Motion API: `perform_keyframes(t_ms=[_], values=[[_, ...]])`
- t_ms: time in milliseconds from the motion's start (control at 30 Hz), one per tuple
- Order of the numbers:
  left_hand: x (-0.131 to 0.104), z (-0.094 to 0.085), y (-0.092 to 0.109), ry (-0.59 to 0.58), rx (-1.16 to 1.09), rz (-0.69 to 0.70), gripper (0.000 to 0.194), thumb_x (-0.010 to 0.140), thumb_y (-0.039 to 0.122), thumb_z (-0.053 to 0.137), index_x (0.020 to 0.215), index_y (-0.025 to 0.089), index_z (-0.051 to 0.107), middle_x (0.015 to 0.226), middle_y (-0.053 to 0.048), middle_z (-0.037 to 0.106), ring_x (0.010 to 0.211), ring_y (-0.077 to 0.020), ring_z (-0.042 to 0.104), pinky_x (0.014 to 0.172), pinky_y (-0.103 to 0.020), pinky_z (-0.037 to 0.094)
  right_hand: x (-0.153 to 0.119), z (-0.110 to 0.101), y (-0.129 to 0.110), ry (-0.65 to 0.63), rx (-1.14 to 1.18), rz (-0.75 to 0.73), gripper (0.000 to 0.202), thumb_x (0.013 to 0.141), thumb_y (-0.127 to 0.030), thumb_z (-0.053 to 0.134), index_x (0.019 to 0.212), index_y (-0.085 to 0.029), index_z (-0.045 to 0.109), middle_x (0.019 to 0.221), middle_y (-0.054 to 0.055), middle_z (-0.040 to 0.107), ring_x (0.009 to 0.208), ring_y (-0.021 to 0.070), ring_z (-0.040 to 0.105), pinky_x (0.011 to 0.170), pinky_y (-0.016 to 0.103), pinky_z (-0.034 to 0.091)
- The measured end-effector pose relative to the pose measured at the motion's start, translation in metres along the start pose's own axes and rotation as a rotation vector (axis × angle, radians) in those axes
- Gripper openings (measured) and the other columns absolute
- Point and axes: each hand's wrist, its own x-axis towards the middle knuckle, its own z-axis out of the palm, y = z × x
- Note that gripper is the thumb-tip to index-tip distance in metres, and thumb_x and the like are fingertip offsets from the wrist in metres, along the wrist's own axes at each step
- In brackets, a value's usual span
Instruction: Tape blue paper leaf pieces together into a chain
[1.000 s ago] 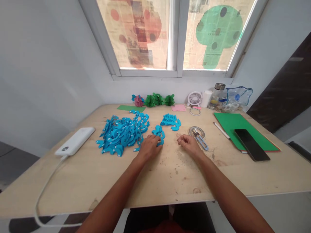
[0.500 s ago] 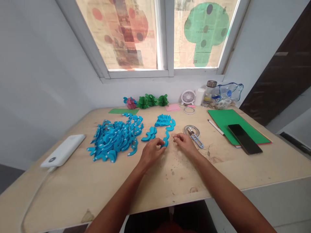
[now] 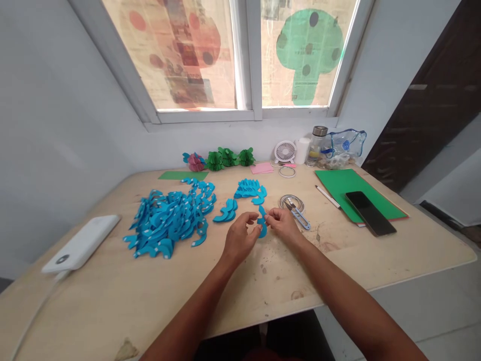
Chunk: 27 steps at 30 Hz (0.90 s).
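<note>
A curvy blue paper piece (image 3: 262, 231) is held up between my two hands, a little above the table. My left hand (image 3: 240, 235) has its thumb and forefinger at the left edge of the piece. The fingertips of my right hand (image 3: 283, 224) pinch its right edge. Just to the left lies a small stack of blue paper pieces (image 3: 225, 210). Beyond the hands is a row of folded blue pieces (image 3: 248, 188). A large heap of blue pieces (image 3: 165, 220), several with small white squares on them, covers the left of the table.
Thread snips (image 3: 298, 215) lie on a ring-shaped roll (image 3: 291, 201) beside my right hand. Farther right are a white pen (image 3: 327, 196), green sheets (image 3: 338, 183) and a phone (image 3: 370, 213). A white power bank (image 3: 80, 244) lies left; a fan (image 3: 285, 152) and bottle (image 3: 315, 145) stand behind.
My left hand has lifted the blue paper piece and turned it more upright. My right hand has come in to its right edge. The camera view has shifted slightly.
</note>
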Motion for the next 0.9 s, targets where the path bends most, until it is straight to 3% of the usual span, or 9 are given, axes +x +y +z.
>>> perform_keyframes(t_ms=[333,633,767,900], values=[[0.016,0.023,0.001,-0.027,-0.083,-0.015,0.033,0.073,0.019,0.052,0.104,0.019,0.061,0.098,-0.006,0.067,0.083,-0.0190,0.062,0.072,-0.032,0.050,-0.001,0.001,0.000,0.063,-0.009,-0.025,0.019,0.072,-0.032,0.054,0.064,-0.016,0.057,0.056,-0.001,0.057,0.049,0.0094,0.046,0.047,0.020,0.032],[0.021,0.025,0.001,-0.031,-0.150,-0.070,0.031,0.072,0.020,0.053,0.101,0.021,0.063,0.091,-0.003,0.070,0.074,-0.0174,0.063,0.064,-0.028,0.050,-0.003,0.002,-0.005,0.073,0.018,-0.030,0.022,0.072,-0.036,0.054,0.065,-0.016,0.056,0.054,-0.003,0.050,0.049,0.0088,0.042,0.047,0.020,0.031],[0.022,0.028,0.000,-0.019,-0.281,-0.101,0.027,0.071,0.020,0.054,0.097,0.020,0.064,0.093,-0.004,0.070,0.074,-0.0168,0.064,0.062,-0.027,0.050,-0.004,0.003,-0.007,0.072,0.081,0.014,0.026,0.072,-0.041,0.054,0.066,-0.016,0.056,0.053,-0.003,0.050,0.047,0.0087,0.041,0.045,0.021,0.030],[0.020,0.035,-0.008,-0.012,-0.477,-0.135,0.029,0.071,0.021,0.056,0.099,0.017,0.063,0.099,-0.008,0.068,0.088,-0.0194,0.063,0.072,-0.030,0.051,-0.005,0.004,-0.008,0.071,0.161,0.073,0.028,0.072,-0.044,0.055,0.066,-0.016,0.056,0.051,-0.004,0.049,0.043,0.0078,0.038,0.042,0.020,0.028]])
